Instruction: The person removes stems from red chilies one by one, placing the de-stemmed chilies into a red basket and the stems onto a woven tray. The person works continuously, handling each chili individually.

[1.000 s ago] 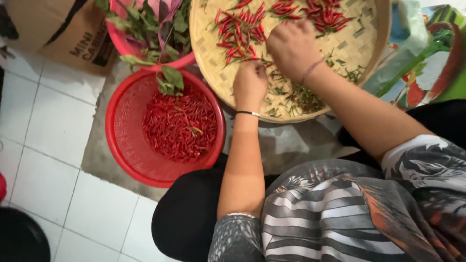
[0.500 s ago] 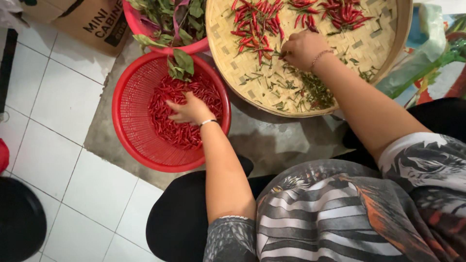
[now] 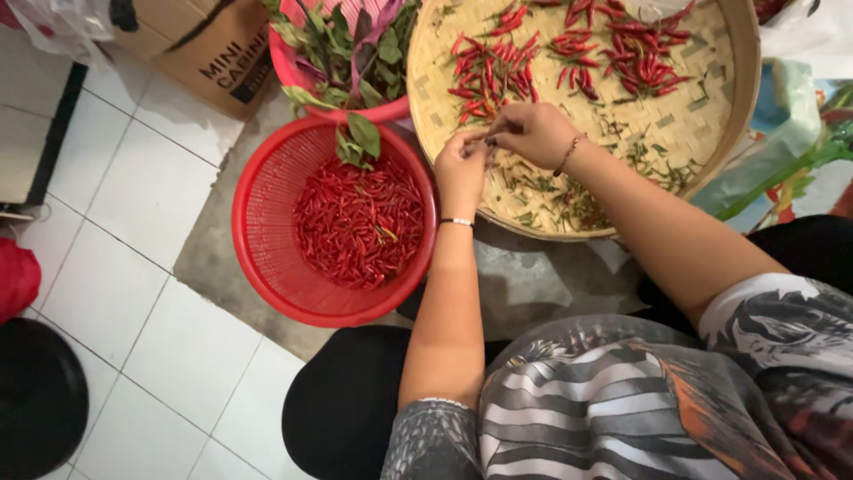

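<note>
My left hand (image 3: pixel 462 164) and my right hand (image 3: pixel 533 133) meet fingertip to fingertip over the near edge of a round woven bamboo tray (image 3: pixel 720 133). Between the fingers they pinch something small, seemingly a chili, mostly hidden. Red chilies with green stems (image 3: pixel 569 58) lie scattered on the tray's far part, and loose green stems (image 3: pixel 560 196) litter its near part. To the left a red plastic basket (image 3: pixel 267 240) holds a heap of stemless red chilies (image 3: pixel 355 222).
A pink bowl of green leaves (image 3: pixel 346 44) stands behind the red basket, some leaves hanging into it. A cardboard box (image 3: pixel 200 53) sits at top left. White floor tiles (image 3: pixel 160 338), a dark round object (image 3: pixel 35 400) at bottom left, plastic bags (image 3: pixel 782 142) at right.
My left hand has left the red basket, where it lay on the chilies, and come back up to the tray beside my right hand. The view has shifted slightly.
</note>
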